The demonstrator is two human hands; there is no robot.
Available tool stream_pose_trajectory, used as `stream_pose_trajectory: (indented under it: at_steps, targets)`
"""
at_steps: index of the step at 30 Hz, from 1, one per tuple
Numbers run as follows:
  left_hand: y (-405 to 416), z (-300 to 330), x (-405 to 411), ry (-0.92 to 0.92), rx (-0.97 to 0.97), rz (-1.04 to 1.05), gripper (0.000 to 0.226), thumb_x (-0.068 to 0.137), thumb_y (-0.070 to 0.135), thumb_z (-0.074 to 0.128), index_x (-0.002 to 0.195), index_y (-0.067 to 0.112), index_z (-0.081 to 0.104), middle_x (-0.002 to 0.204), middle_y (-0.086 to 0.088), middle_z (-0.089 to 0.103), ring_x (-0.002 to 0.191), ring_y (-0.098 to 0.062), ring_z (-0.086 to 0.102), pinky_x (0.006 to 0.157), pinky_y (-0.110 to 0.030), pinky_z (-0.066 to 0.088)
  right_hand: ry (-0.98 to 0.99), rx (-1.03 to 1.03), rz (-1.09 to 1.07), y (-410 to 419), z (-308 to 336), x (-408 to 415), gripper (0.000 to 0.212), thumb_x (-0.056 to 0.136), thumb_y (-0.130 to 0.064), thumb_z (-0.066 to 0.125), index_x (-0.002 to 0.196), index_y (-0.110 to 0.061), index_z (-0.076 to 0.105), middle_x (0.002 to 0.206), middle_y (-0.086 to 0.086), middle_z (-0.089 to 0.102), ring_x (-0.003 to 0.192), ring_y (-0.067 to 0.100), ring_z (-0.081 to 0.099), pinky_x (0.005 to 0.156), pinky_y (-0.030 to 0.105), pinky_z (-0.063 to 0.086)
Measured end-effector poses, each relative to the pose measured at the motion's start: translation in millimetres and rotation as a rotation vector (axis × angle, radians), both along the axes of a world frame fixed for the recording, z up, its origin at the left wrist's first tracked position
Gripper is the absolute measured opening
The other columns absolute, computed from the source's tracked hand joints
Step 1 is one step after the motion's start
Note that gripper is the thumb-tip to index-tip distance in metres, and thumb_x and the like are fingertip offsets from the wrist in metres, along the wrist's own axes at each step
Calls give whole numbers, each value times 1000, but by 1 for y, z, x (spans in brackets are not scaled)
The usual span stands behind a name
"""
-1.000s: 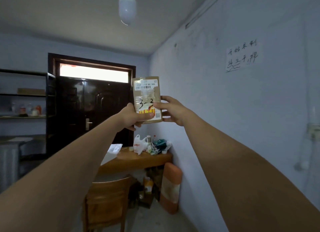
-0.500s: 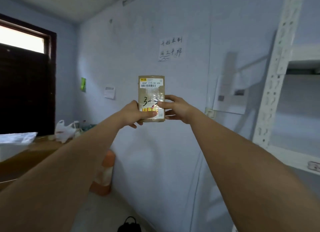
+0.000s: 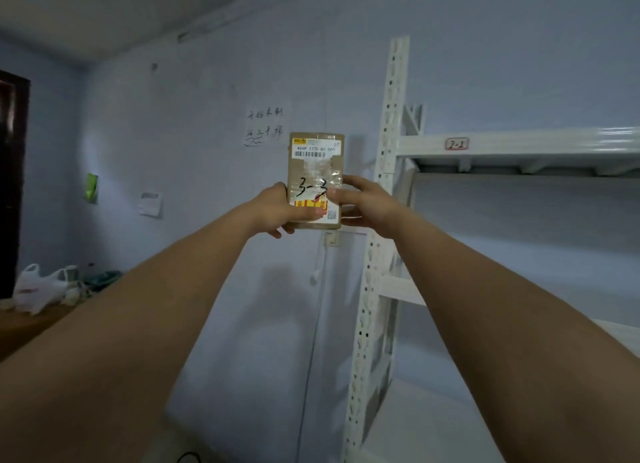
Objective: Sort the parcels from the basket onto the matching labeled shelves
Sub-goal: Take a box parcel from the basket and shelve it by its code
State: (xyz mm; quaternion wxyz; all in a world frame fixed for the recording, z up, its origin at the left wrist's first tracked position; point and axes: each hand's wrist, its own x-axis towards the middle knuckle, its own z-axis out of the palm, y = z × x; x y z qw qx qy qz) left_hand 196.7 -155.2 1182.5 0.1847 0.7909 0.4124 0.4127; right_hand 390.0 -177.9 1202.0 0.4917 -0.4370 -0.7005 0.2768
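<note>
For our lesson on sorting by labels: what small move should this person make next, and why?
Probably look down to lower shelves for a matching tag. The parcel, held up by the left hand and right hand, reads roughly 3-3, while the shelf tag reads 2-2.

White metal shelf unit [image 3: 388, 199], top shelf tagged "2-2" label [image 3: 456, 144]; wooden table [image 3: 31, 320] w/ plastic bags [image 3: 33, 286].
</note>
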Motion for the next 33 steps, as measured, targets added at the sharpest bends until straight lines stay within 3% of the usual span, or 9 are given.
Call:
stream_pose_trajectory:
  at_steps: [13,23,29,33]
  targets:
    - [-101,9,219,-1,0,-386,46,80,43,70,117,21,52,102,-5,65,85,-23,66,73,-37,56,-5,42,-370,-162,-1,200,50,85,-27,68,132,-24,50,100,4,70,87,20,67,89,35,52]
    - [-117,16,313,-24,13,-666,34,82,39,68,106,27,47,97,1,61,85,-20,64,77,-39,54,-25,78,-662,-221,10,261,50,85,-25,68,130,-18,48,104,10,69,85,22,67,87,36,52]
    - [-104,18,329,33,37,-718,44,81,42,69,112,23,45,105,-2,60,89,-21,64,74,-36,55,18,90,-728,-217,3,273,48,85,-24,67,128,-19,48,103,9,69,85,21,67,78,29,53]
    - [-87,9,335,64,27,-743,53,80,44,69,119,20,44,109,-3,61,88,-18,64,71,-34,56,45,78,-750,-205,-7,275,50,85,-23,68,130,-18,47,106,11,69,89,24,67,83,33,53]
